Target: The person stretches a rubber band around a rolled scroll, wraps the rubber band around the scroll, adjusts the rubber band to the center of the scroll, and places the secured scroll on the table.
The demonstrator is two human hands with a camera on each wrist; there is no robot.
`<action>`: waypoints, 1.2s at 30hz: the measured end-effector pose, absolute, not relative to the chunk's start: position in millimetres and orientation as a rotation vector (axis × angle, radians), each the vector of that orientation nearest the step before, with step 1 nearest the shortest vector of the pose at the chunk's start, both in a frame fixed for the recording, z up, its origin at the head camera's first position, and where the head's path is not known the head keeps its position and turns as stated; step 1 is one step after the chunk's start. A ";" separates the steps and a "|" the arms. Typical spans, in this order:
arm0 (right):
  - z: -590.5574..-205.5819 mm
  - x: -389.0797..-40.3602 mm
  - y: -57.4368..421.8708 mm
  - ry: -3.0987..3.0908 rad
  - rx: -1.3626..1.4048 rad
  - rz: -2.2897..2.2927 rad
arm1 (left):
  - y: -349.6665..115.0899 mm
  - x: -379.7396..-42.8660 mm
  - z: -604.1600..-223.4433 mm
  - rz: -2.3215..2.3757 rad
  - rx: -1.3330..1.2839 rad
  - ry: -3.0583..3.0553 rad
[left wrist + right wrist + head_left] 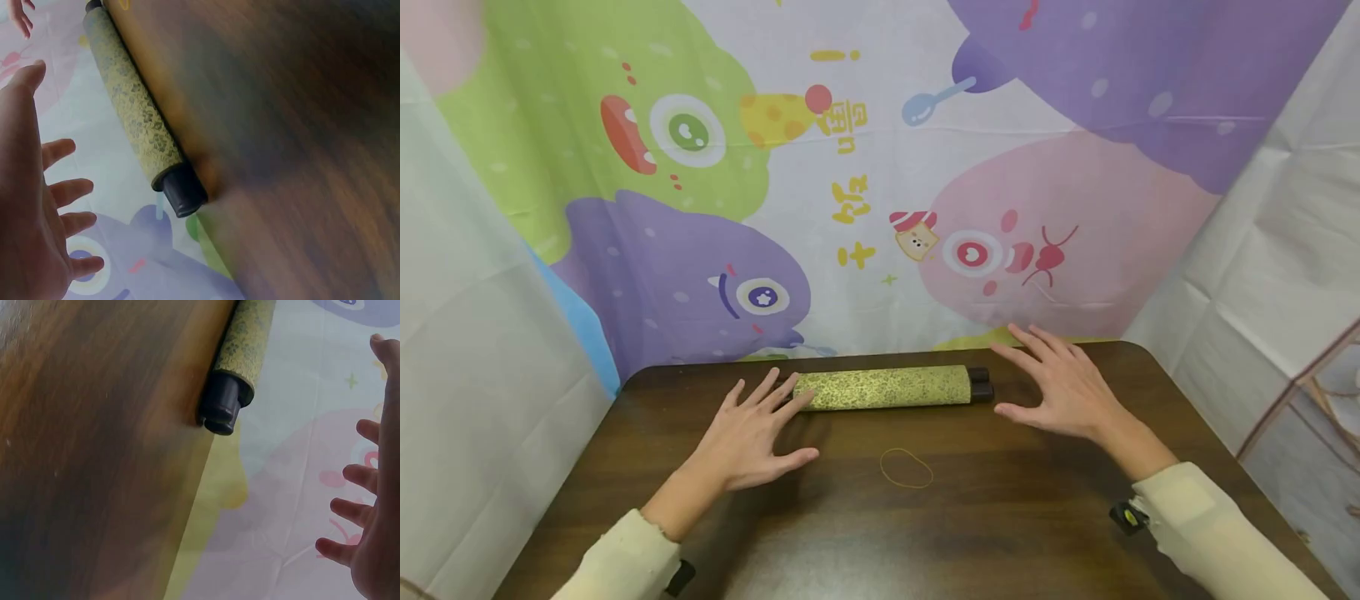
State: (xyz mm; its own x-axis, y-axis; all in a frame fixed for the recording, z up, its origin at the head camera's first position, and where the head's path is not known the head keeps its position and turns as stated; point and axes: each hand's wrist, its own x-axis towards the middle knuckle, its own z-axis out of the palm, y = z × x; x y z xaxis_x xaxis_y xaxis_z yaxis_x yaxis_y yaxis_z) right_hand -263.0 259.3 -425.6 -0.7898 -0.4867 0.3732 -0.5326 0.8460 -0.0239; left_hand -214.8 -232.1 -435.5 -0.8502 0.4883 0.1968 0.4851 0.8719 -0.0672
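Observation:
A rolled scroll (887, 388) in green-gold patterned fabric lies across the back of the dark wooden table, with two black rod ends (981, 392) showing at its right. My left hand (747, 437) is spread above its left end, fingers apart; in the left wrist view a gap shows between that hand and the scroll (131, 100). Off the right end, my right hand (1060, 387) hovers with fingers spread and holds nothing. The right wrist view shows the black ends (220, 403) apart from the right hand's fingers. A thin yellow rubber band (907, 468) lies in front of the scroll.
The brown table (970, 533) has rounded back corners. Behind it hangs a curtain (880, 308) printed with cartoon monsters, close to the table's back edge. White cloth (467, 333) hangs at the left, and more white cloth (1285, 250) at the right.

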 end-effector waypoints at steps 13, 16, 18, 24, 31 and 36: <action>-430.4 -259.4 254.9 -2.641 0.734 0.466 | -222.3 -216.7 -439.2 -0.067 -0.712 -2.790; -432.6 -257.9 252.5 -2.628 0.746 0.477 | -220.4 -217.4 -439.9 -0.068 -0.720 -2.764; -434.7 -257.2 250.6 -2.616 0.757 0.487 | -219.9 -217.6 -440.7 -0.066 -0.723 -2.750; -438.6 -254.9 246.1 -2.582 0.761 0.525 | -218.4 -216.8 -442.2 -0.083 -0.722 -2.743; -441.3 -251.8 242.4 -2.549 0.771 0.533 | -214.1 -217.7 -444.1 -0.083 -0.732 -2.716; -443.8 -250.3 239.4 -2.558 0.769 0.555 | -210.5 -218.2 -445.3 -0.083 -0.736 -2.703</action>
State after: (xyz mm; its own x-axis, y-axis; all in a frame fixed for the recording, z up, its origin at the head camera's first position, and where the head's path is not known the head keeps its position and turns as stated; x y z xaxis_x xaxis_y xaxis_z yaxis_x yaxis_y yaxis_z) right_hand -250.3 239.4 -443.8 -0.7633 -0.4246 0.4869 -0.5883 0.7683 -0.2522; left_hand -218.2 -210.5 -445.3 -0.8093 0.4821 0.3355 0.5019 0.8644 -0.0315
